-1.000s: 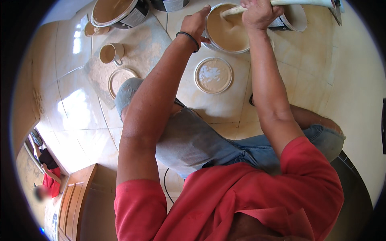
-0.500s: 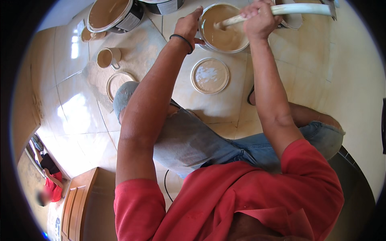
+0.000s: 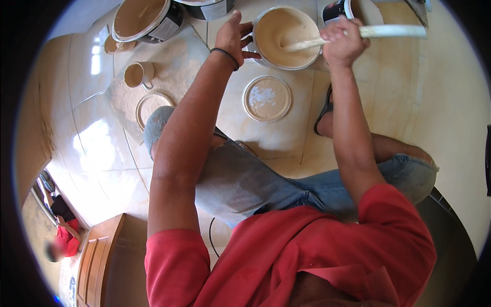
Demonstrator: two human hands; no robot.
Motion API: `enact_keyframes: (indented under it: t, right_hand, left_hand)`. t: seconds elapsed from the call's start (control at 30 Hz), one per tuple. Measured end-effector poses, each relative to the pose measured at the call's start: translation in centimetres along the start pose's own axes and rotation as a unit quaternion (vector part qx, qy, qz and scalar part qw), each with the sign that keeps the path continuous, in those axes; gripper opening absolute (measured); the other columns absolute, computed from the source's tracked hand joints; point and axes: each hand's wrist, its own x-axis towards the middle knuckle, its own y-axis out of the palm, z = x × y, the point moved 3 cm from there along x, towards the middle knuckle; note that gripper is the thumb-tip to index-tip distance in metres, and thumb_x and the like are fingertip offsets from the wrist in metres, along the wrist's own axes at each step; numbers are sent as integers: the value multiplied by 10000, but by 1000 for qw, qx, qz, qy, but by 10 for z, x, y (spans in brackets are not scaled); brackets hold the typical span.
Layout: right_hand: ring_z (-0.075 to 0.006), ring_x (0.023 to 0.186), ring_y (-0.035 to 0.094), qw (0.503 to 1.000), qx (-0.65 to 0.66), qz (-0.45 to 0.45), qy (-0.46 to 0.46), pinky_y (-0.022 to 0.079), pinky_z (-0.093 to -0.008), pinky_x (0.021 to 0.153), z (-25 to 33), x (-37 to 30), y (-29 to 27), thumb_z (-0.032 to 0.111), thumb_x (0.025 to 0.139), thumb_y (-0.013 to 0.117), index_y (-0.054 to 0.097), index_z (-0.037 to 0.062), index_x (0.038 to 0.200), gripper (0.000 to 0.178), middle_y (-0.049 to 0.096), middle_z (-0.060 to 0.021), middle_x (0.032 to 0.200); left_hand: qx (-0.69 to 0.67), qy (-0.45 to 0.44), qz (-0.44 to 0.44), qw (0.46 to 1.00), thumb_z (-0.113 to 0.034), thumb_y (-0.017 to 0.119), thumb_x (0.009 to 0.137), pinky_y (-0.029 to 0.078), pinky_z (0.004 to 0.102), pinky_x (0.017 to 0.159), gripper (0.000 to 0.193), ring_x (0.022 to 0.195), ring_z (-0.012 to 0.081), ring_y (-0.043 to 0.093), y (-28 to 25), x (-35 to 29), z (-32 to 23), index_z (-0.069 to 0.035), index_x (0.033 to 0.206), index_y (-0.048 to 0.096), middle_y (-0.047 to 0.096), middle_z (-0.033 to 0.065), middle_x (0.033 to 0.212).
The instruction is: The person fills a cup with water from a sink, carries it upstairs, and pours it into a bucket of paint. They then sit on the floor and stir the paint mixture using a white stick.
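Note:
My right hand is wrapped round a long pale stick. The stick's lower end slants into a bucket of beige paint-like liquid. On the bucket's left side is my left hand, its fingers spread and resting against or very close to the wall; actual contact is hard to tell. A round lid smeared with beige lies on the floor just below the bucket.
At the upper left stand a large beige-filled bucket and another dark bucket. A mug and second lid sit on a stained board. A tipped dark container is at upper right. Another person shows far left.
The stick has swung round in the liquid, my right hand moving slightly right and down with it. My left hand's fingers have spread and shifted a little left.

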Motion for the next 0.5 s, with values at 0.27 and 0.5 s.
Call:
enact_keyframes:
  t: [0.27,0.5]
  right_hand:
    - [-98,436,380,998,28,-20,-52,367,-281,413,-26,23,24,97,931,540,454,104,708,239,365,15,574]
    - [-151,454,390,998,-17,6,-53,374,-346,467,4,12,-3,74,868,613,459,82,690,236,366,-9,552]
  left_hand:
    - [-6,-1,11,1000,-599,369,1044,434,750,1003,832,1504,430,291,3,10,7,84,1518,368,371,217,1602]
    - [-5,1,0,1000,-607,384,1036,433,749,1002,853,1507,431,283,-7,-2,10,85,1532,344,342,221,1619]
